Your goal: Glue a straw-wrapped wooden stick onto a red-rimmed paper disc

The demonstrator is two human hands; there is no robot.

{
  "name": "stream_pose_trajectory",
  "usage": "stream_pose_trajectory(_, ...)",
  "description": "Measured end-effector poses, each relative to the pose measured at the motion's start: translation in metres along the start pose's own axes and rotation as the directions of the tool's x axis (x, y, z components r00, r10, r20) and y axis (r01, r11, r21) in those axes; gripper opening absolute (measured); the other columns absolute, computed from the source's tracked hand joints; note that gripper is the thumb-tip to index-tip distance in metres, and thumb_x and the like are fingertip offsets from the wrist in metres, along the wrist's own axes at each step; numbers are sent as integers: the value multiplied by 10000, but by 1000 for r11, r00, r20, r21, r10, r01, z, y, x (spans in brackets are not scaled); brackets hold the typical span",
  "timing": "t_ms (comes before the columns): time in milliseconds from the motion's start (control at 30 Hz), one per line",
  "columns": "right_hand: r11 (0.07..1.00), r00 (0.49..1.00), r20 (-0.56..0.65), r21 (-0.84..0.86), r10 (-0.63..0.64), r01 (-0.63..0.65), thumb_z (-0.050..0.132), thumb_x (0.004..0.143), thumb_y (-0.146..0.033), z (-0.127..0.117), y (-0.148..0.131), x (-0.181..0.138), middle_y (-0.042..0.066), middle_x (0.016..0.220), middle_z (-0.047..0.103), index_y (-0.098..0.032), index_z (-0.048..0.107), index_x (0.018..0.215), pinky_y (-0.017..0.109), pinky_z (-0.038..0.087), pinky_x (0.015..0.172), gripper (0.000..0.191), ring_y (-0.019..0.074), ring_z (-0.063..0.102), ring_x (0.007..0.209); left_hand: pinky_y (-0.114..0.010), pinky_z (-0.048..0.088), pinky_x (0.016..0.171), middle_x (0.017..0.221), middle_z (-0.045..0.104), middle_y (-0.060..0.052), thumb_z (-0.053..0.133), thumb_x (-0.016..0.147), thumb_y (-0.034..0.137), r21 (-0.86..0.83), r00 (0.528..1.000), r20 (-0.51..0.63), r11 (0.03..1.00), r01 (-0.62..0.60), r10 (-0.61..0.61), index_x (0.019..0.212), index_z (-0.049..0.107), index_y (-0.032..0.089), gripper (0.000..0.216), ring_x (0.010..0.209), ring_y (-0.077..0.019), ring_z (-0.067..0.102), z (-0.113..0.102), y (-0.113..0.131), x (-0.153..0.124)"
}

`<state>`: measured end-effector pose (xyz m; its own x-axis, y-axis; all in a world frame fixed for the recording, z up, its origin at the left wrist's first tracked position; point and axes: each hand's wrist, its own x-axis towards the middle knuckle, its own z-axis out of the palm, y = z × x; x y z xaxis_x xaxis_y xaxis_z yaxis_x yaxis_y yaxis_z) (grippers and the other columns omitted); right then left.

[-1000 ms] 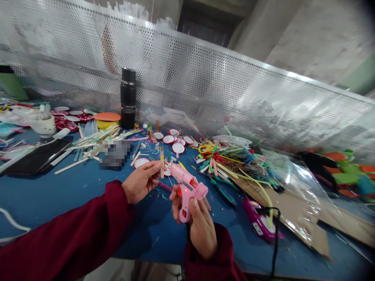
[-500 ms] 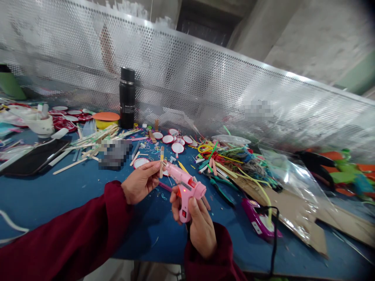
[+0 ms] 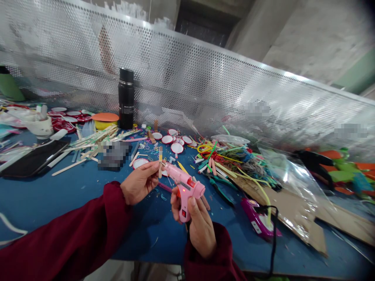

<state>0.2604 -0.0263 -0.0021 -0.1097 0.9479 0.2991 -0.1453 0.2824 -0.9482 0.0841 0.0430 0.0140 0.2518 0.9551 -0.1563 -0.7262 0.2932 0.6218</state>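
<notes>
A pink hot glue gun (image 3: 187,191) is gripped by its handle in my right hand (image 3: 199,226), its small light glowing red. Between the thumb and fingers of my left hand (image 3: 140,182) stands a craft stick (image 3: 161,156), held nearly upright. The gun's nozzle points left and is at the stick, close to my left fingertips; whether it touches the wood I cannot tell. Beneath both hands lies the blue tabletop (image 3: 164,234), with a purple stick (image 3: 164,187) partly hidden behind the gun.
Pliers (image 3: 219,189) and a purple power strip (image 3: 258,218) with a black cable lie to the right, beside cardboard (image 3: 304,222) and pipe cleaners. A black bottle (image 3: 126,99) stands behind. Craft sticks (image 3: 96,144), a tablet (image 3: 35,158) and a white cup (image 3: 42,127) are at left.
Both hands keep their hold on the glue gun and the craft stick, almost unmoved. The whole view has shifted very slightly.
</notes>
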Motion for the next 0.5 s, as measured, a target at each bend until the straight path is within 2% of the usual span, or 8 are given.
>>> stream_pose_trajectory(500,998,999,2,50,47,-47,468,970,-538,-1,4,-1,64,807,645,-160,672,1061,242,355,462,439,100,521,521,-90,469,449,658,601,3,628,915,117,-13,1000,-26,1000,-12,11,937,732,98,108,519,-33,545,2,3,-1)
